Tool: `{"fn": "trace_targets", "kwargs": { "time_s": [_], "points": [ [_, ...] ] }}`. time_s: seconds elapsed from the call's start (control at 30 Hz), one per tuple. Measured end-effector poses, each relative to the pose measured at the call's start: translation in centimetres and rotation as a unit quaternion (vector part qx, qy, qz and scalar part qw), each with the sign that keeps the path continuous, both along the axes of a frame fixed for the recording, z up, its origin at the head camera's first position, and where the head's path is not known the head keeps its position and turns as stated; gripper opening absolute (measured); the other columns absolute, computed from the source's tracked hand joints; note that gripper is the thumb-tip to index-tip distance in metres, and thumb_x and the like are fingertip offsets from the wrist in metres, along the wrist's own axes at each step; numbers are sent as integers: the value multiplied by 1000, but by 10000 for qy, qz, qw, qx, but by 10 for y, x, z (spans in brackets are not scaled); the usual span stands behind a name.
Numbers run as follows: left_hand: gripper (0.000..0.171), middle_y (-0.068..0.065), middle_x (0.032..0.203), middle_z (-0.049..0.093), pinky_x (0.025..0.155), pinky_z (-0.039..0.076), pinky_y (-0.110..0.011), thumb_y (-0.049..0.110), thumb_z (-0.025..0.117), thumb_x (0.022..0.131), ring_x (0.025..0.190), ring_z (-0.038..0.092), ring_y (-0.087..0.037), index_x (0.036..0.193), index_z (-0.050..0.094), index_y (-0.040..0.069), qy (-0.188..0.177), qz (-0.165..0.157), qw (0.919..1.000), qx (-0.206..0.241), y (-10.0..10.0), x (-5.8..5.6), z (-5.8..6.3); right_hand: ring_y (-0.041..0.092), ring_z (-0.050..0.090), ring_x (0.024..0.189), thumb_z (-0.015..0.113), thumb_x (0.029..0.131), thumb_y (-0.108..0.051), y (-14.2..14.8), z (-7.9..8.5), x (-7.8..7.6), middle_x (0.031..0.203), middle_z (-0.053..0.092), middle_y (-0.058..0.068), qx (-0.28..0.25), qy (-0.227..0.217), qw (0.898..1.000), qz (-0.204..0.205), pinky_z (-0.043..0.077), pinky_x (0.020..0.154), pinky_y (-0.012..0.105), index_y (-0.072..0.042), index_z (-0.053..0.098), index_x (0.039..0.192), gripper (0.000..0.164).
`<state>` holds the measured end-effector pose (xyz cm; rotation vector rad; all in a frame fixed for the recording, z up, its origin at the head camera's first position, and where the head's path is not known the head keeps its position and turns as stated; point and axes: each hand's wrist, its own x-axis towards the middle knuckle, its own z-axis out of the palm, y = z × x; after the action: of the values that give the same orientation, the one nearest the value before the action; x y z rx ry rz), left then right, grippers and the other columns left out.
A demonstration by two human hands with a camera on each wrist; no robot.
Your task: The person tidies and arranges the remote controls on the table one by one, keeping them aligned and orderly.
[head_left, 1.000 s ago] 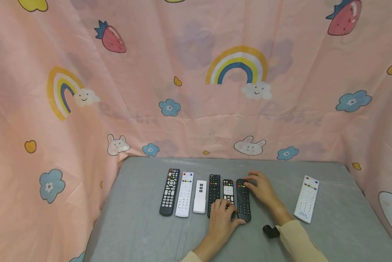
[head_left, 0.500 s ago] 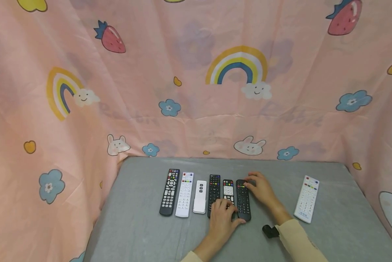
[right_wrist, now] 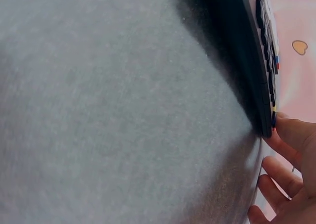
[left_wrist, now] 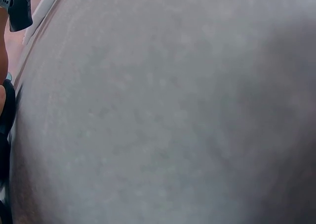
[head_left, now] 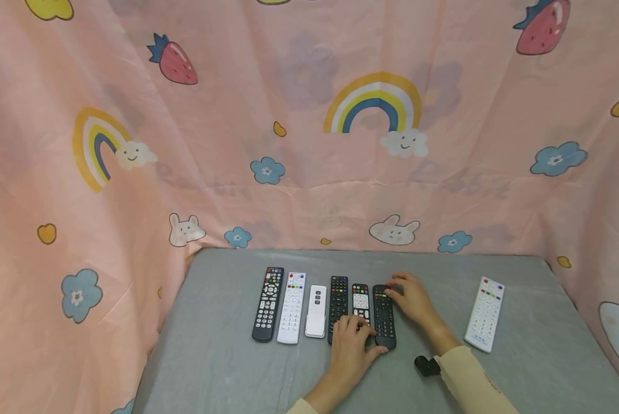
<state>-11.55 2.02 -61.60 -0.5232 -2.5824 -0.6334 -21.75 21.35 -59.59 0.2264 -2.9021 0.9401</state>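
Observation:
A black remote control [head_left: 384, 319] lies face up at the right end of a row of remotes on the grey table. My right hand [head_left: 414, 299] holds its far end; in the right wrist view the thumb [right_wrist: 291, 130] lies over that end, with the other fingers below and beside it. My left hand [head_left: 348, 353] is at its near end, index finger by the left edge and thumb at the bottom corner. That hand covers the lower parts of a black remote with white buttons [head_left: 361, 299] and a taller black remote [head_left: 338, 296].
Left in the row lie a short white remote [head_left: 316, 313], a long white remote [head_left: 291, 310] and a black remote [head_left: 268, 307]. Another white remote [head_left: 485, 316] lies apart at right. A black device [head_left: 427, 366] sits at the right cuff. A pink patterned curtain [head_left: 309, 201] stands behind the table [head_left: 226, 374].
The right hand and the far end of the black remote control have shifted very slightly toward the near side. The left hand stays in place, and the other remotes lie as before.

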Motion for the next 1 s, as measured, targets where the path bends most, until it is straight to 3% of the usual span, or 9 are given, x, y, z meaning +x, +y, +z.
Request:
{"fn": "trace_targets", "kwargs": {
  "time_s": [0.23,0.47,1.0],
  "points": [
    [37,13,105,57,88,39,-28,56,83,67,98,48,-6,88,69,29,-10,-19,10000,-15,2,1,-1,48,51,124,68,91,-14,-1,1,1,129,59,27,12,-5,10000,-18,37,105,64,1,71,108,23],
    [34,14,106,56,88,39,-27,54,82,70,97,45,-5,90,69,29,-249,-92,9996,67,1,2,1,47,51,124,68,91,-14,-1,0,1,129,59,27,27,3,10000,-17,38,105,63,1,71,109,24],
    [32,13,103,58,87,38,-26,54,80,71,95,46,-5,88,69,30,66,-161,9997,149,-2,-5,8,46,54,119,68,91,-13,2,9,2,124,61,25,-181,112,9997,98,39,103,63,1,70,110,23]
  ]
}}
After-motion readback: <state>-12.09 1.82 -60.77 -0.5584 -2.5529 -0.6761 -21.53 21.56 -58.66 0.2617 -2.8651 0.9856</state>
